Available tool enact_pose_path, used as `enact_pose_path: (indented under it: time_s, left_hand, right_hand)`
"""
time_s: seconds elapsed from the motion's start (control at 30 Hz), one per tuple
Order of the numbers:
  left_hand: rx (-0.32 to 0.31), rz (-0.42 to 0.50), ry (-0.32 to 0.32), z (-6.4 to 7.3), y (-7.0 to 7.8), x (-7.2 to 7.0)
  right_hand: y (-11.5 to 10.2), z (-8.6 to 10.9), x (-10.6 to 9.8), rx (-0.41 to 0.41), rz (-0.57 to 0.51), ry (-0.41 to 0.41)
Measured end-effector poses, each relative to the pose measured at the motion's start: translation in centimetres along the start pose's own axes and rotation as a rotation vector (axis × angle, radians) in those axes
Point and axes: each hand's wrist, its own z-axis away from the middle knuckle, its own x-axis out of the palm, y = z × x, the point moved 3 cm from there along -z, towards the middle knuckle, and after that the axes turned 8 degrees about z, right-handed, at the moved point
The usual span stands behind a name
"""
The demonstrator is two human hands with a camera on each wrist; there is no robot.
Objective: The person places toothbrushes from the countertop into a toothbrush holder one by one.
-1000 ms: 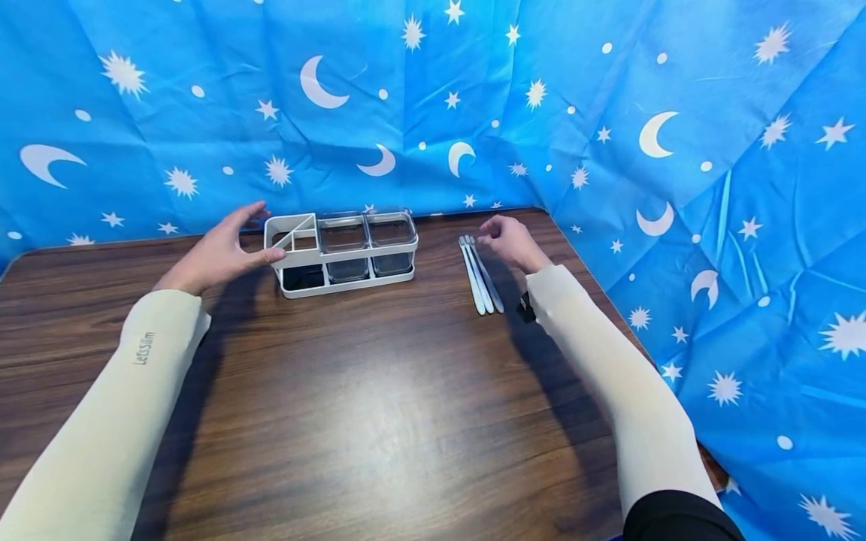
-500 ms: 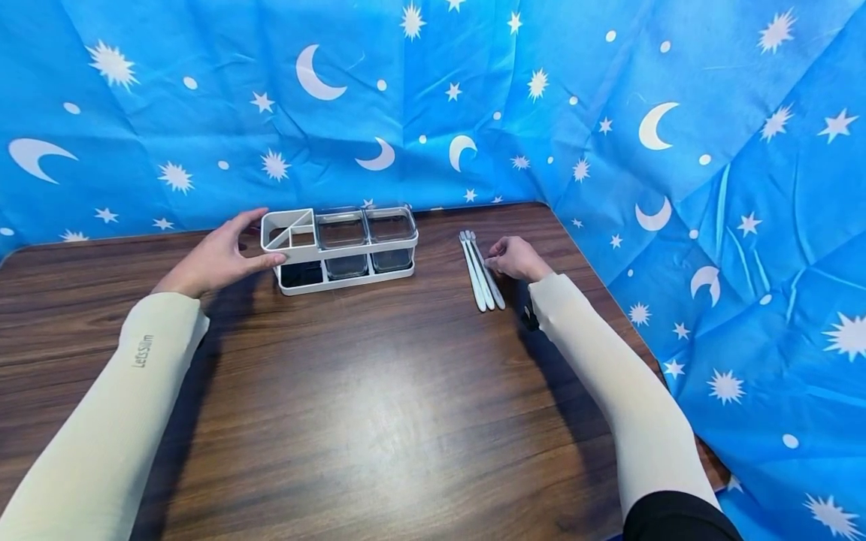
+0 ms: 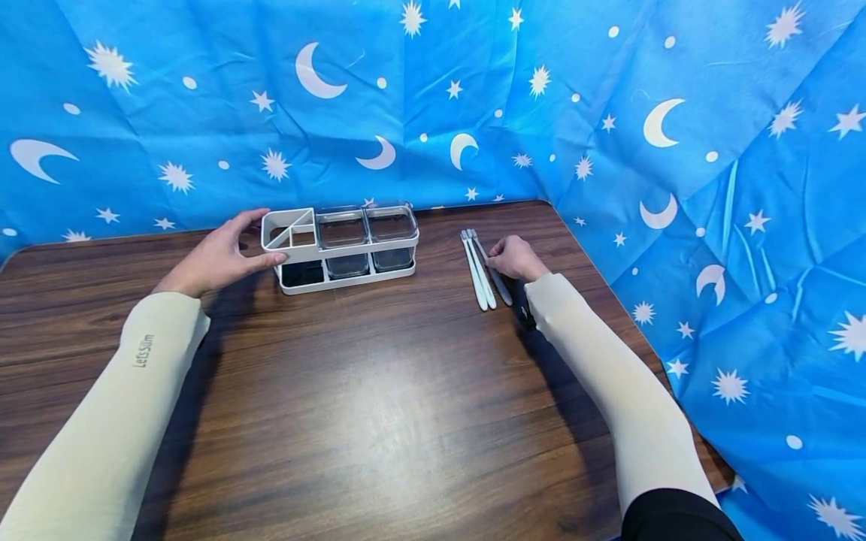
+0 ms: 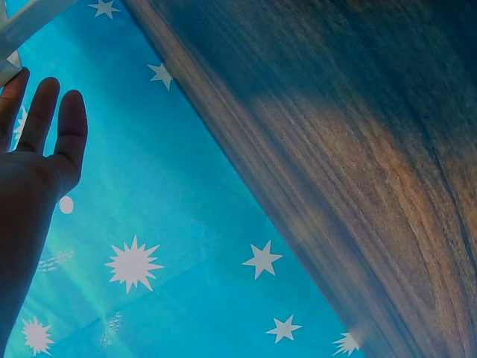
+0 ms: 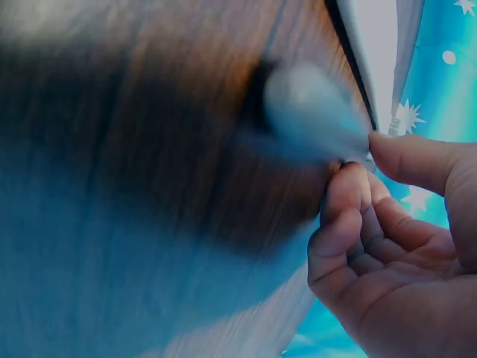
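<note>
At the back of the table, my left hand (image 3: 215, 259) holds the left end of a white toothbrush holder (image 3: 368, 249), thumb on its front and fingers behind. A corner of that holder (image 4: 30, 21) shows past the fingertips in the left wrist view. Two clear cups (image 3: 342, 230) sit in its middle and right places; its left place has a divided top. My right hand (image 3: 518, 260) pinches a grey toothbrush (image 3: 503, 290) between thumb and fingers. It appears blurred in the right wrist view. Two pale toothbrushes (image 3: 476, 272) lie side by side on the table, left of it.
The brown wooden table (image 3: 325, 421) ends close behind the holder. A blue curtain (image 3: 473, 98) with moons and stars hangs along its back and right edges.
My right hand has come down onto the rightmost toothbrush, taken hold of it and shifted it slightly right, apart from the other two. The left hand stays at the holder.
</note>
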Motion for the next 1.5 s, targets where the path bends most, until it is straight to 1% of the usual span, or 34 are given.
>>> enact_pose_path:
  time_s: [0.1, 0.27, 0.37, 0.5, 0.6, 0.73, 0.9, 1.2, 1.43, 1.5]
  left_hand:
    - [-0.003, -0.001, 0.0, 0.1, -0.1, 0.0]
    - [0.002, 0.013, 0.006, 0.2, -0.3, -0.1]
    - [-0.007, 0.009, 0.007, 0.3, -0.4, -0.1]
    - [-0.021, 0.009, 0.004, 0.4, -0.6, 0.0]
    - [-0.018, 0.027, 0.006, 0.4, -0.7, 0.1]
    - [-0.013, 0.058, 0.009, 0.5, -0.8, 0.2]
    - [-0.016, 0.077, 0.013, 0.6, -0.8, 0.2]
    - [-0.015, 0.094, 0.01, 0.4, -0.9, 0.3]
    - [-0.026, 0.118, -0.003, 0.2, -0.7, 0.4]
    - [-0.031, 0.124, -0.004, 0.2, -0.7, 0.4]
  right_hand:
    - [-0.2, -0.1, 0.0, 0.03, 0.02, 0.018]
    - [-0.6, -0.3, -0.1, 0.079, 0.097, 0.068]
    - [-0.7, -0.5, -0.2, 0.111, 0.117, 0.075]
    - [-0.7, -0.4, -0.8, 0.155, 0.073, 0.095]
    - [-0.8, -0.2, -1.7, 0.145, 0.035, 0.136]
    - [-1.7, 0.2, -3.2, 0.084, -0.009, 0.201]
    - [-4.0, 0.9, -5.1, -0.033, -0.08, 0.279]
    - [-9.0, 2.7, -7.1, -0.269, -0.183, 0.4]
    - [-13.8, 4.5, -8.1, -0.454, -0.318, 0.476]
    - [-15.0, 4.8, -8.2, -0.495, -0.347, 0.492]
